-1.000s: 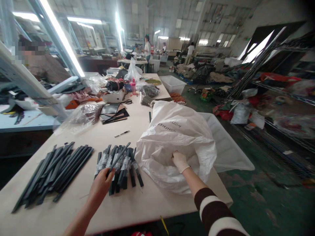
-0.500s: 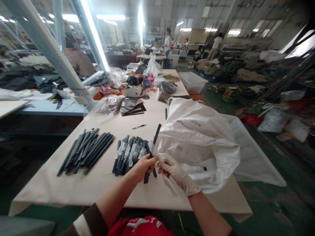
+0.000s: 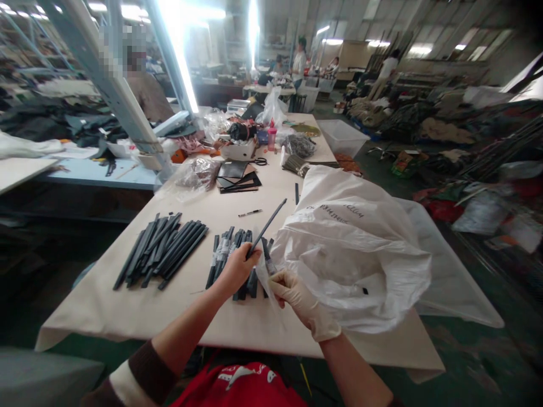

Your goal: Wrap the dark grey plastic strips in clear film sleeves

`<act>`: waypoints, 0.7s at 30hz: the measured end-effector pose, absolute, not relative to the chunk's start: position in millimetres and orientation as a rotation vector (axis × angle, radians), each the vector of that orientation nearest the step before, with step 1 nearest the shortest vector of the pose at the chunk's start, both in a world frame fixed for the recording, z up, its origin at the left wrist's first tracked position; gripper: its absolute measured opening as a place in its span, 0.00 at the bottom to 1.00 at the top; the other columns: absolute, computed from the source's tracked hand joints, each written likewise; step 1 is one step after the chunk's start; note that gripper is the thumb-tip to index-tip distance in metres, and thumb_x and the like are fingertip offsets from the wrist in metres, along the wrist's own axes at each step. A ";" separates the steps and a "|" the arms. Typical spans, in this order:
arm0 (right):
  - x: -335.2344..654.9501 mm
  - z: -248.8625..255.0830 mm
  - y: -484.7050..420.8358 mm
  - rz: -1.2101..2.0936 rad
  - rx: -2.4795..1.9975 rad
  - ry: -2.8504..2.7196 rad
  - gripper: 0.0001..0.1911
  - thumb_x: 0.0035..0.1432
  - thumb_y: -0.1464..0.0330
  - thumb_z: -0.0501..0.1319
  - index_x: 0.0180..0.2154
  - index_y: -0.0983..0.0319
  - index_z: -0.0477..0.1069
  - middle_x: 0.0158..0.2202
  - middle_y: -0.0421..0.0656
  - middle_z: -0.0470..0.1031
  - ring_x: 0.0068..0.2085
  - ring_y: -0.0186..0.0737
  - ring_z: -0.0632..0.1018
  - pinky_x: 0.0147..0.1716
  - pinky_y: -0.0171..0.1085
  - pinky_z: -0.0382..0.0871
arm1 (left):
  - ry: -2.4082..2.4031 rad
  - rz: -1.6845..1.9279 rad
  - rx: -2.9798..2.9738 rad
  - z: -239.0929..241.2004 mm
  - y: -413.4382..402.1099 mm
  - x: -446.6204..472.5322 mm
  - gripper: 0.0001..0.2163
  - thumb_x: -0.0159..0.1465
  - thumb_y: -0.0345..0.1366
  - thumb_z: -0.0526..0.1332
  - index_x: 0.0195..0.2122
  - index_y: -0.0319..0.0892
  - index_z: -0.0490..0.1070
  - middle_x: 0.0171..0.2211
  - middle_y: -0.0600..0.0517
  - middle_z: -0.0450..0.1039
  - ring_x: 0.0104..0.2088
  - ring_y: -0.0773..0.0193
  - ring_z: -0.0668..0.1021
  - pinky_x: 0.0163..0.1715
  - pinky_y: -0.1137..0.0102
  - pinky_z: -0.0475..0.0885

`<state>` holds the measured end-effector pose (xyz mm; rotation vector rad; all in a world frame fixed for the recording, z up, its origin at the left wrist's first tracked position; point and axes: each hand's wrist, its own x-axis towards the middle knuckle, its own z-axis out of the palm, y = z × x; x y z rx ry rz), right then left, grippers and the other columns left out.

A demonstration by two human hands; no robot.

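My left hand [image 3: 237, 270], bare, is closed around a black strip [image 3: 271, 219], whose far end points up and to the right. In my right hand [image 3: 300, 299], which wears a pale thin glove, a piece of clear plastic [image 3: 263, 276] is pinched between thumb and fingers; it reaches across to the left fingers beside the strip. Partly covered by my left hand lies a row of black strip bundles [image 3: 221, 251] with clear wrapping round their middles. Further left is a pile of unwrapped black strips [image 3: 159, 249].
A large white plastic bag [image 3: 352, 243] takes up the table's right side, with a translucent bin [image 3: 462, 282] beyond. Ahead lie a pen [image 3: 250, 213], dark flat pieces [image 3: 237, 180], scissors [image 3: 259, 161] and a pink bottle [image 3: 272, 138]. A metal post [image 3: 114, 85] stands at left; people are further back.
My left hand has moved left and away from the right hand, and the strip leans further right. The plastic now spans the gap between both hands. The whole view has shifted slightly.
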<state>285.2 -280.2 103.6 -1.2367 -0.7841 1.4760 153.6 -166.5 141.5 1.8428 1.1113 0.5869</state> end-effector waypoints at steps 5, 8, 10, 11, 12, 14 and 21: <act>264.7 100.0 -267.8 1.413 -1.242 -0.701 0.18 0.48 0.56 0.64 0.38 0.60 0.71 0.24 0.35 0.65 0.23 0.29 0.63 0.21 0.32 0.54 | 1.012 0.592 1.799 145.8 -150.5 135.0 0.08 0.58 0.40 0.54 0.29 0.41 0.66 0.22 0.58 0.65 0.23 0.69 0.66 0.25 0.75 0.61; 256.1 107.1 -247.7 1.433 -1.160 -0.666 0.21 0.49 0.55 0.63 0.42 0.58 0.70 0.24 0.34 0.64 0.19 0.27 0.59 0.18 0.31 0.50 | 1.010 0.569 1.807 147.2 -148.5 128.8 0.08 0.57 0.40 0.55 0.27 0.41 0.65 0.20 0.59 0.63 0.23 0.70 0.65 0.24 0.75 0.60; 248.1 113.6 -238.4 1.503 -1.138 -0.714 0.16 0.47 0.57 0.66 0.35 0.60 0.71 0.23 0.34 0.64 0.19 0.26 0.58 0.18 0.31 0.49 | 1.035 0.573 1.798 148.8 -146.8 124.2 0.08 0.57 0.40 0.55 0.25 0.41 0.64 0.20 0.59 0.62 0.23 0.70 0.65 0.24 0.75 0.60; 243.4 116.5 -236.5 1.530 -1.145 -0.735 0.14 0.46 0.58 0.66 0.30 0.61 0.71 0.22 0.34 0.63 0.19 0.26 0.58 0.19 0.31 0.50 | 1.047 0.585 1.784 149.5 -145.3 121.3 0.08 0.57 0.40 0.55 0.26 0.42 0.64 0.20 0.59 0.62 0.23 0.70 0.65 0.24 0.75 0.60; 238.2 118.7 -236.4 1.553 -1.158 -0.744 0.14 0.45 0.59 0.67 0.26 0.62 0.70 0.21 0.34 0.63 0.19 0.26 0.59 0.19 0.31 0.50 | 1.052 0.601 1.766 149.9 -143.4 118.1 0.08 0.57 0.40 0.55 0.26 0.41 0.64 0.20 0.59 0.62 0.23 0.70 0.65 0.25 0.75 0.61; 227.0 120.7 -240.9 1.615 -1.181 -0.743 0.13 0.43 0.61 0.68 0.24 0.62 0.70 0.20 0.34 0.64 0.21 0.28 0.61 0.20 0.31 0.52 | 1.043 0.645 1.736 149.6 -138.7 111.3 0.07 0.57 0.39 0.54 0.27 0.41 0.64 0.21 0.58 0.63 0.24 0.69 0.66 0.25 0.75 0.61; 197.2 113.0 -261.3 1.843 -1.160 -0.832 0.10 0.47 0.63 0.66 0.28 0.63 0.76 0.27 0.40 0.74 0.22 0.28 0.63 0.20 0.32 0.51 | 1.039 0.692 1.697 134.2 -124.3 109.6 0.07 0.57 0.38 0.54 0.26 0.41 0.65 0.20 0.58 0.63 0.23 0.69 0.66 0.25 0.74 0.60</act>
